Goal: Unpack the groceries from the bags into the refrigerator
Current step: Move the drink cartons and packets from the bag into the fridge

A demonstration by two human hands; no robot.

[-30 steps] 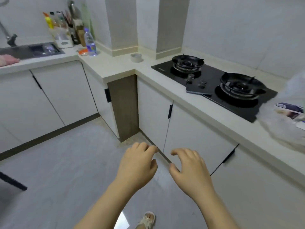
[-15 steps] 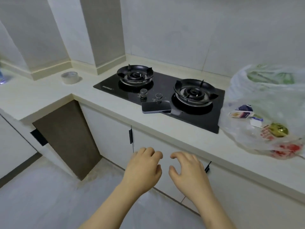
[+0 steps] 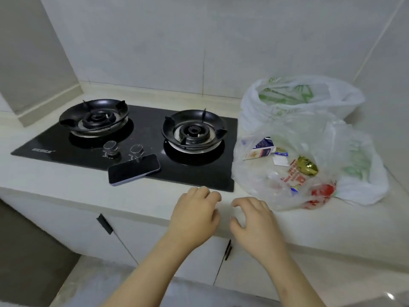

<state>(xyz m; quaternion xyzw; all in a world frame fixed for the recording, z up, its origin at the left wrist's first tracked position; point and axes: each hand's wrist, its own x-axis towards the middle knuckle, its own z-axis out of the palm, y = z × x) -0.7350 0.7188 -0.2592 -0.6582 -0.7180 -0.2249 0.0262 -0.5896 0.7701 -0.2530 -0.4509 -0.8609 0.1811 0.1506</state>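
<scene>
HANDS: left hand and right hand at lower centre, both empty, fingers loosely curled, over the desk edge | BAGS: clear grocery bag at right centre on the desk, white bag behind it, contents possibly greens | RISK: the slack clear bag may spill cartons if lifted by one side; a sweeping reach may knock the smartphone beside the hands.

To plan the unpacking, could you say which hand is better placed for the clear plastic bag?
Probably right: the right hand hovers empty beside the clear plastic bag; the left hand is farther off.
</scene>
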